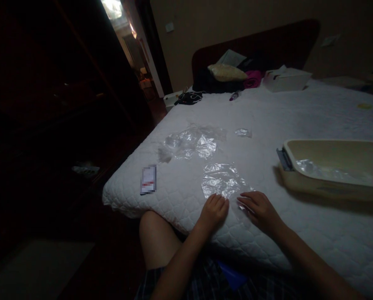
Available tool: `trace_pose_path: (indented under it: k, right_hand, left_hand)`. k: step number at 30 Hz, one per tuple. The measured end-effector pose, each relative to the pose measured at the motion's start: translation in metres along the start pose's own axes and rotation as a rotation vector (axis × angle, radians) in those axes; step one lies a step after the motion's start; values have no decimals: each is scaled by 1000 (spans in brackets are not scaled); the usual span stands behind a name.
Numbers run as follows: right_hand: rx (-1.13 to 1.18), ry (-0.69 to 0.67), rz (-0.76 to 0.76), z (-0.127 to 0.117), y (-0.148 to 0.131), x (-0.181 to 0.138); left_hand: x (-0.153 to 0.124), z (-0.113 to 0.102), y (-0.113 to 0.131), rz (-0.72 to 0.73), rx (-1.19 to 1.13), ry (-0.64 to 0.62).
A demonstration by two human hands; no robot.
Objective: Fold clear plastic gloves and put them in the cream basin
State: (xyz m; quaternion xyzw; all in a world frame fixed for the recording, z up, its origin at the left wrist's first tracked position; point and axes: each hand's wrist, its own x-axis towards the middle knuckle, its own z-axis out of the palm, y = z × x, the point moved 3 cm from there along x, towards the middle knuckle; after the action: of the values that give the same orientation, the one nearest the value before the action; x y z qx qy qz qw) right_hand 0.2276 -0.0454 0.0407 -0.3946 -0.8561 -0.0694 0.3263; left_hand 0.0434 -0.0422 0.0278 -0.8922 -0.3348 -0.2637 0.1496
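Observation:
A clear, shiny plastic bag (222, 179) lies spread on the white quilted bed cover in front of me. My left hand (215, 211) is at its near edge, with the fingers curled down and closed on the plastic; the thumb is hidden. To the right, my right hand (260, 211) hovers low over the bag's near right corner, fingers apart and slightly bent. Beyond them a loose heap of crumpled clear bags (192, 141) rests on the cover, with a small folded clear bag (243, 133) to its right.
A cream plastic bin (318, 187) with a grey latch and clear plastic inside stands at the right. A phone (148, 180) lies near the bed's left edge. At the headboard are a pillow (227, 72), dark cloth, a magenta roll (253, 79) and a white box (286, 80).

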Motion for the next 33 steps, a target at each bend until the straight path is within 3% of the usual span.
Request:
trace_pose_path:
  k: [9,17,24,33]
  right_hand:
    - [89,-117,-10,-1,-6,16]
    - [145,-78,370,12,-2,25]
    - [202,-166,642,15,-3,44]
    - [-7,-191,585,13,-3,51]
  left_hand:
    - [-2,7,-3,-19,-33,-20]
    - [-3,7,-2,-2,-56,-1]
    - [-2,6,-1,9,-44,-31]
    - [-3,5,-1,17,-48,52]
